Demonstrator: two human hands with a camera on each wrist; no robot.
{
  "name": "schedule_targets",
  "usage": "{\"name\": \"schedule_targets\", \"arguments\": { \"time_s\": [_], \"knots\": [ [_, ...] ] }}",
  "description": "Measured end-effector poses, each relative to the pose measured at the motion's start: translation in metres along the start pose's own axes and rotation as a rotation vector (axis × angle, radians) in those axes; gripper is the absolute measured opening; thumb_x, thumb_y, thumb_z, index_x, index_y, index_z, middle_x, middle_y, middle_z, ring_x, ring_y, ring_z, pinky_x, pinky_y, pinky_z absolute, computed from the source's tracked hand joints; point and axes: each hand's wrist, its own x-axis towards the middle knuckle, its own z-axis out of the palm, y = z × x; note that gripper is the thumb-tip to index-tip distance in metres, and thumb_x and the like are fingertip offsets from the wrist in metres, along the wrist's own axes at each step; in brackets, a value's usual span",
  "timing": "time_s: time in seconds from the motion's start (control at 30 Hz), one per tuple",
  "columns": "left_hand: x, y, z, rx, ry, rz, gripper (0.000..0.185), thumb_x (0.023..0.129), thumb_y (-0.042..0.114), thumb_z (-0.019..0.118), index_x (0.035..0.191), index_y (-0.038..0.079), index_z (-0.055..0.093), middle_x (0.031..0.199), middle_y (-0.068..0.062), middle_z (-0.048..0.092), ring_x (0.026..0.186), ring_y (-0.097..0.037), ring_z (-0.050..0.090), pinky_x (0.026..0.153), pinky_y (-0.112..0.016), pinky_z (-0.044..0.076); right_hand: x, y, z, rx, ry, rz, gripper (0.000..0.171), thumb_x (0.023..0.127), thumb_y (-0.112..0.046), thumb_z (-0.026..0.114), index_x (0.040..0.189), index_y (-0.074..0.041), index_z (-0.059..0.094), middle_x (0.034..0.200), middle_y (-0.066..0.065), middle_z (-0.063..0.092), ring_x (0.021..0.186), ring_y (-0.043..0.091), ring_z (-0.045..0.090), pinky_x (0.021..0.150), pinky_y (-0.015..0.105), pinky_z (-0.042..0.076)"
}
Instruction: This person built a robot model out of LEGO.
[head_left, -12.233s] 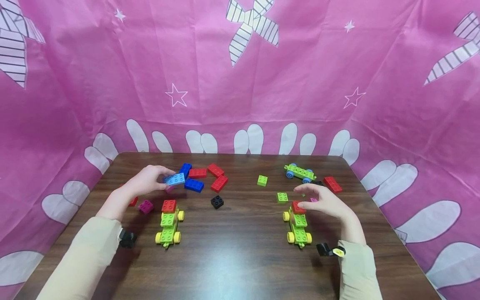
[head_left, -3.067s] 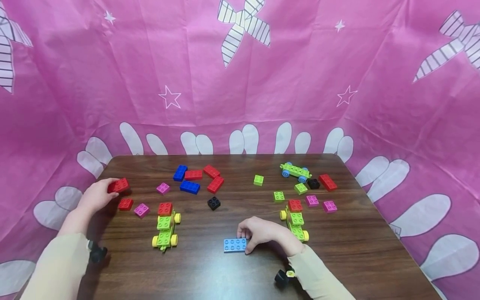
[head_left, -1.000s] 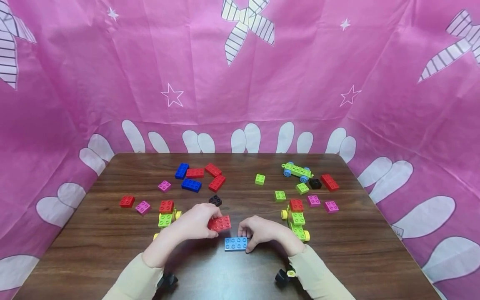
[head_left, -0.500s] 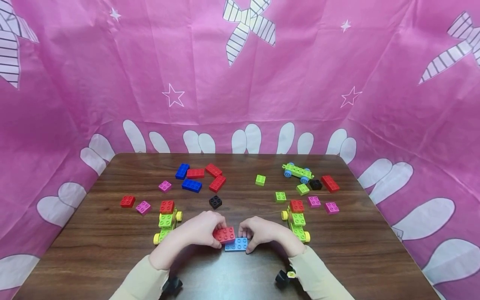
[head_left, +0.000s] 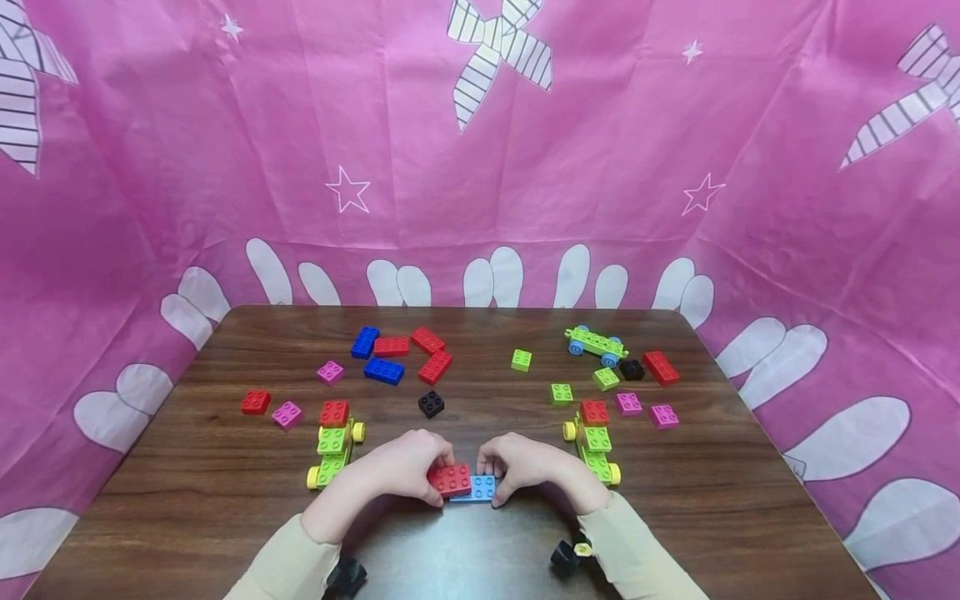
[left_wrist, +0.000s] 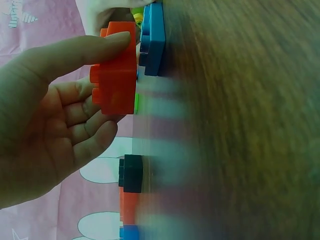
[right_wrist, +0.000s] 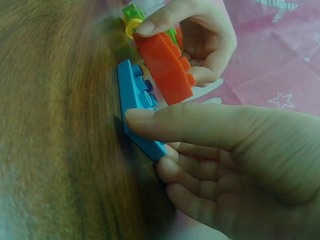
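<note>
A dark wood-grain bench (head_left: 675, 517) is standing inside a booth of pink cloth (head_left: 645, 150) printed with white stars, striped bows and white petal shapes, which is hanging behind it and along both sides. Close to the bench's near edge, the light blue plate (head_left: 482, 489) is lying flat on the wood, and the right hand (head_left: 525, 462) is gripping its right end, thumb curled over the top and fingers tucked under the edge. The left hand (head_left: 405, 465) is pinching the red brick (head_left: 450, 480) between thumb and fingers and is holding it over the plate's left half, tilted and just short of seated. Beyond the plate, loose bricks are lying scattered: five red, two dark blue, two black, four magenta and three green. Three wheeled green cars are sitting there too, one (head_left: 333, 442) left of the plate, one (head_left: 595, 440) right of it, and one with blue wheels (head_left: 597, 343) far behind.
</note>
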Motion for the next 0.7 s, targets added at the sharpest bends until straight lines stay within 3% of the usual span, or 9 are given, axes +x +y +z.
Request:
{"name": "schedule_targets", "arguments": {
  "time_s": [0.7],
  "knots": [
    [0.0032,-0.0056,0.0055,-0.015,-0.032,-0.006,0.038,0.068,0.022,0.090,0.099,0.014,0.069,0.086,0.009,0.064,0.077,-0.004,0.052,0.071,-0.022,0.047,-0.0007,0.0009,0.0004,0.010,0.005,0.009,0.030,0.068,-0.013,0.088,0.087,-0.015,0.065,0.076,-0.009,0.055,0.070,0.001,0.048,0.065,0.018,0.044]
  ]
}}
